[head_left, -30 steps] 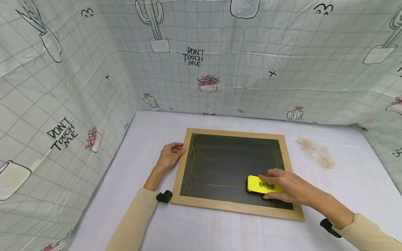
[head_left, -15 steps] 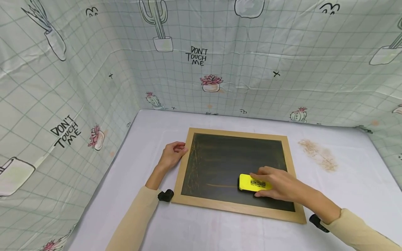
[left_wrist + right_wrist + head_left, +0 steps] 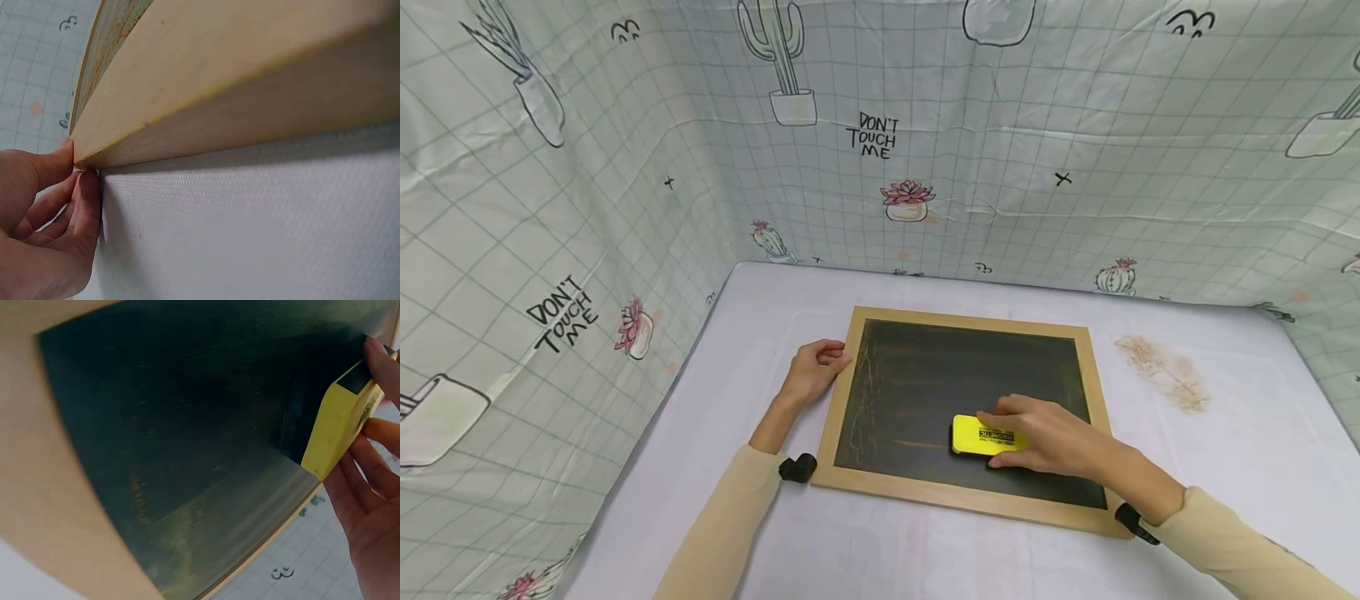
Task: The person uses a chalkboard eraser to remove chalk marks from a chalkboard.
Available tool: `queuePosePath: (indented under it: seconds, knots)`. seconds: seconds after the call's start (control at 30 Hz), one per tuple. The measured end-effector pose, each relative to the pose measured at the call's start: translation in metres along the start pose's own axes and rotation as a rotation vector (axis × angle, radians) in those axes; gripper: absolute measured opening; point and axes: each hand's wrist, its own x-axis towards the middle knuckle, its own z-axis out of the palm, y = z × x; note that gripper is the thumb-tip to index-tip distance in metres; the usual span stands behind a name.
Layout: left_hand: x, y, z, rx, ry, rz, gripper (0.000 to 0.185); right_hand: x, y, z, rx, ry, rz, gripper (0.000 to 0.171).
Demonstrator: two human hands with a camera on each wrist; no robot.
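Observation:
A small chalkboard (image 3: pixel 925 375) in a light wooden frame (image 3: pixel 955 497) lies flat on the white table. Orange chalk marks run down its left side, and a faint streak crosses its lower middle. My right hand (image 3: pixel 1037 433) holds a yellow and black magnetic eraser (image 3: pixel 973 435) with its dark side down on the board. In the right wrist view, thumb and fingers grip the sides of the eraser (image 3: pixel 340 415). My left hand (image 3: pixel 811 371) is at the left edge of the frame. The left wrist view shows its thumb and curled fingers (image 3: pixel 87 206) holding that edge.
A patch of brown chalk dust (image 3: pixel 1165 375) marks the table cloth (image 3: pixel 767 304) right of the board. A grid-patterned curtain (image 3: pixel 1000 167) with cactus drawings stands behind and at the sides. A black wrist camera (image 3: pixel 797 468) sits by the left sleeve.
My right hand has slid the eraser leftward across the lower board, covering more of the streak's right end. The left hand stays on the frame, and the head view has shifted slightly.

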Motion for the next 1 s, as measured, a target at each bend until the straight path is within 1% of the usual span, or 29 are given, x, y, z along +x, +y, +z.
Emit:
queuePosePath:
  seconds: [0.27,0.37,1.0]
  knots:
    - [-0.001,-0.001,0.000,0.000,-0.004,-0.018,0.034,0.013,-0.002,0.005,-0.019,-0.012,-0.014,0.056]
    - [-0.001,-0.001,0.000,-0.002,-0.001,-0.018,0.034,0.018,-0.004,0.006,-0.020,-0.012,-0.032,0.056]
    - [-0.001,-0.001,0.000,-0.003,0.003,-0.015,0.034,0.048,-0.016,0.010,-0.007,-0.074,-0.067,0.058]
